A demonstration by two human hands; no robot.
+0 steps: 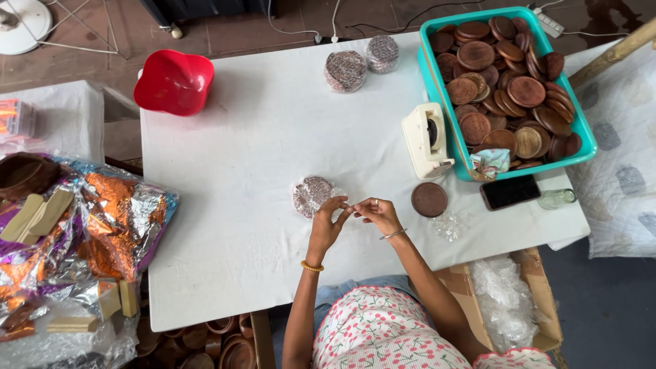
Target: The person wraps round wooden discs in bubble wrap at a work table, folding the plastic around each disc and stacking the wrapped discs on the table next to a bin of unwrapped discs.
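Two wrapped stacks [362,63] at far edge; third [311,196] mid-tabletop. Left hand [328,222], right hand [376,212] pinch something small, unidentifiable. Tub [437,89] still full.

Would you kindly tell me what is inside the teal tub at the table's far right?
The teal tub is heaped with round brown wooden discs, with a crumpled cloth at its near edge. The lower layers and the tub's floor are covered.

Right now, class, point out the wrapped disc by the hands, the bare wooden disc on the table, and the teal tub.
wrapped disc [311,195], head view, centre of wrapping
bare wooden disc [429,199], head view, top face
teal tub [430,60], head view, left rim
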